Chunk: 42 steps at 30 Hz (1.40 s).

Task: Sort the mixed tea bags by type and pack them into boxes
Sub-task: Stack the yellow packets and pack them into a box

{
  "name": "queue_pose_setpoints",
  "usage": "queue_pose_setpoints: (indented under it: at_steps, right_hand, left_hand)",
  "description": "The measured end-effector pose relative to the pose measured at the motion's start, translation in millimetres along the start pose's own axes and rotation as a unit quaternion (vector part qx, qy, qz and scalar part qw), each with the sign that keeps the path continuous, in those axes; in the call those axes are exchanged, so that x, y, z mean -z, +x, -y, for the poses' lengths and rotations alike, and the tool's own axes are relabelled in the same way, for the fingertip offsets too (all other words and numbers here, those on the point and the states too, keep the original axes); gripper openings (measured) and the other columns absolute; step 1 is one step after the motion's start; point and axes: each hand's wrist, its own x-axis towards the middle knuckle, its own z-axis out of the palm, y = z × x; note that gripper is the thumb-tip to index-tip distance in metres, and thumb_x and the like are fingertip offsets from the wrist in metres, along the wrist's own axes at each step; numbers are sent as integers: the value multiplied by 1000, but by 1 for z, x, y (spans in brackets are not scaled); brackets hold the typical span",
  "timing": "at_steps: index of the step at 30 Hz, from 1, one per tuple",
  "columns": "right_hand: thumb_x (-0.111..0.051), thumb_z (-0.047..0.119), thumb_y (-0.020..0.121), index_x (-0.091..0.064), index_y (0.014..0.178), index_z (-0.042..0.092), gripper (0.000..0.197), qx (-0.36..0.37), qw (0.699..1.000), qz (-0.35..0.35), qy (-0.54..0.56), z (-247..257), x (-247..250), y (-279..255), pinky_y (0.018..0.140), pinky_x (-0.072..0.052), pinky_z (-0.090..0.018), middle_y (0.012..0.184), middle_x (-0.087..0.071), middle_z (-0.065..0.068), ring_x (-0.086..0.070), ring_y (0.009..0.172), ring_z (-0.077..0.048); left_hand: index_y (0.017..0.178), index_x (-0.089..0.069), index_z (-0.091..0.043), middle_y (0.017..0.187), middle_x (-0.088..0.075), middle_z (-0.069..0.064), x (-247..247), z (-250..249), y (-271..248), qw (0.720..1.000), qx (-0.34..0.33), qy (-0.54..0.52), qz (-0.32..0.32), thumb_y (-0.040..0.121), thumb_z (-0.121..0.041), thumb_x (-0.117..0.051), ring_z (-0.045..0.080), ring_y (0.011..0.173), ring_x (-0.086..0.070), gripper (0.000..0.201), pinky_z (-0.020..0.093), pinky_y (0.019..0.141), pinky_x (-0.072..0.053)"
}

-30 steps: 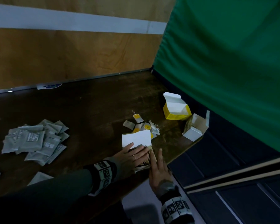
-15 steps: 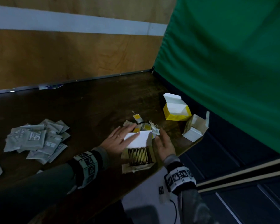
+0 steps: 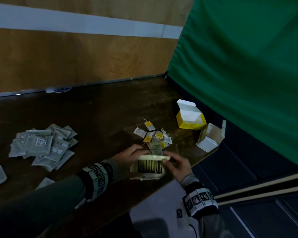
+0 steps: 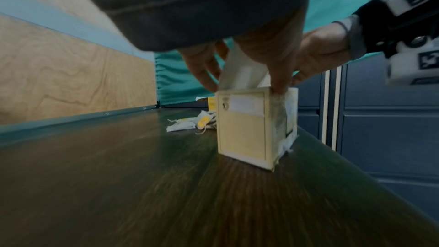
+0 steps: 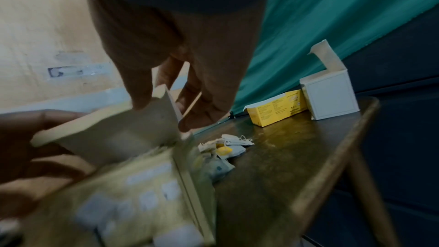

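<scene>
Pinching lid flap point(image 3: 154, 157) of full cream box point(image 3: 149, 167) at table's point(image 3: 96, 114) near edge with both hands point(image 3: 127, 156) point(image 3: 176, 164), folding shut; next, probably tucking flap, then yellow-tagged bags point(image 3: 153, 136).

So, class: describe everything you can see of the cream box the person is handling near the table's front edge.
The cream box looks like thin printed cardboard with a pale label on one side. It stands upright on the dark wooden table near the front edge, just in front of the loose yellow-tagged tea bags. Its top is open, showing a tight row of tea bags on edge inside. The lid flap is raised. The left hand and the right hand hold the flap's ends with their fingers.
</scene>
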Motion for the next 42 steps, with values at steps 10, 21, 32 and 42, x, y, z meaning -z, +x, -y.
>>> queue_pose_setpoints:
  at_steps: [10,21,32,42]
  right_hand:
    - [-73,-14,68,-76,87,14,33,112,989,-101,-13,-38,-18,-16,79,-48,-7,89,-69,22,-63,87,11]
    - [-77,7,63,-75,71,22,18,239,933,-129,-237,-45,-16,-12,62,-54,-29,81,-73,10,-60,80,-4]
    - [-63,25,71,-73,77,19,13,213,926,-129,-284,-40,-33,-19,74,-39,-10,88,-61,7,-45,84,-7]
    - [-86,17,61,-65,98,10,43,48,972,-160,-165,-49,-38,-25,78,-55,-36,103,-58,-8,-62,88,-24]
  left_hand:
    - [126,-46,-27,137,-42,4,-18,16,-9,991,-121,-27,-44,83,-29,-62,7,124,-38,46,22,102,-39]
    - [130,-50,-21,141,-40,4,-15,8,-10,997,-83,1,-2,87,-32,-49,15,129,-39,44,28,106,-39]
    - [136,-34,-36,153,-21,-1,-29,-4,-1,976,-60,191,88,94,-30,-47,22,142,-16,45,44,114,-27]
    - [115,-59,-25,127,-46,-3,-15,14,-13,996,-29,83,-10,88,-39,-50,13,117,-45,32,28,98,-43]
